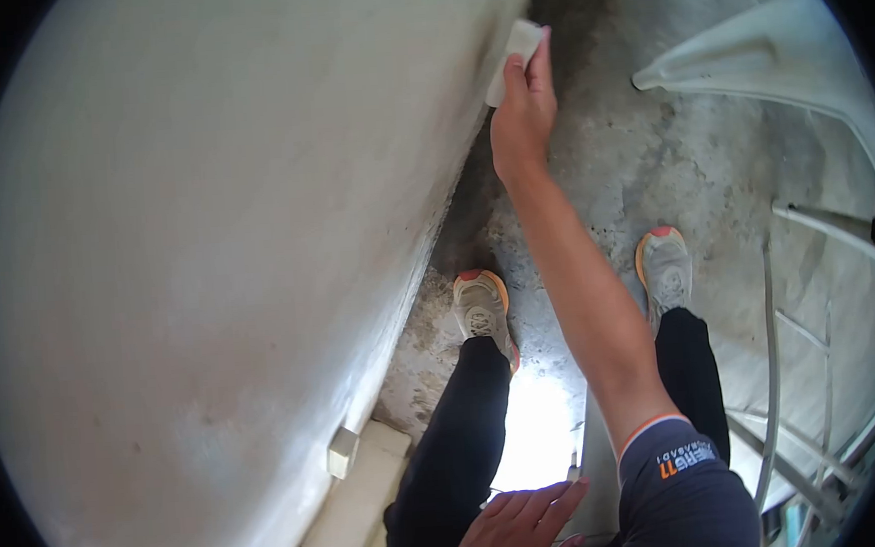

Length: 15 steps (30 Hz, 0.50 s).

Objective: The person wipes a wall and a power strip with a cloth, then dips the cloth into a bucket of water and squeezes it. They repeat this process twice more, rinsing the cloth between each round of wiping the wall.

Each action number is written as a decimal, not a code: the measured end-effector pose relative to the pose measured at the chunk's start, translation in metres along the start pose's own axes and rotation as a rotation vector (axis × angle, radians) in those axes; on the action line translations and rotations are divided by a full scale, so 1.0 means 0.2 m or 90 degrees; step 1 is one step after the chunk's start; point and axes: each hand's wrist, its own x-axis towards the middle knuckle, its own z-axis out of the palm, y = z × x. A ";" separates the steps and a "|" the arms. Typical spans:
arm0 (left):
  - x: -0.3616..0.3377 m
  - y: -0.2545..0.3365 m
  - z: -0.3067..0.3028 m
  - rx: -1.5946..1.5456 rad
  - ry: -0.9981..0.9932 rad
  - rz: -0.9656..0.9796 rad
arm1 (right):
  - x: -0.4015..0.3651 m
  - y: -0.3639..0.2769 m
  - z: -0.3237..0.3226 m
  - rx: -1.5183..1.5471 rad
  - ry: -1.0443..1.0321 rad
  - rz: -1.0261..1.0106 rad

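Observation:
My right hand (527,103) reaches far forward and is closed around a white, sponge-like block (517,48). One long side of the block lies against or very close to the pale wall (253,205), near its lower edge; actual contact I cannot make out. Dark smudges show on the wall beside it. Close to my body, my left hand (523,529) is stretched out with its fingers extended and nothing visible in it. Part of that hand is cut off by the bottom of the view.
The worn concrete floor (594,214) lies under my shoes (482,306). A white plastic chair (765,58) stands at the upper right, with metal tubing (771,353) below it. A small pale box (343,452) is on the wall at lower left, beside a tiled ledge (361,494).

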 end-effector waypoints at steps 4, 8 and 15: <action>-0.05 -0.01 0.06 0.024 -0.041 -0.018 | -0.21 -0.26 0.17 -0.285 -0.123 -0.585; -0.14 0.00 0.12 0.071 0.013 -0.008 | -0.34 -0.20 0.36 -0.378 -0.138 -0.814; -0.20 -0.03 0.21 0.118 0.081 -0.020 | -0.09 -0.12 0.30 -0.230 -0.089 -0.380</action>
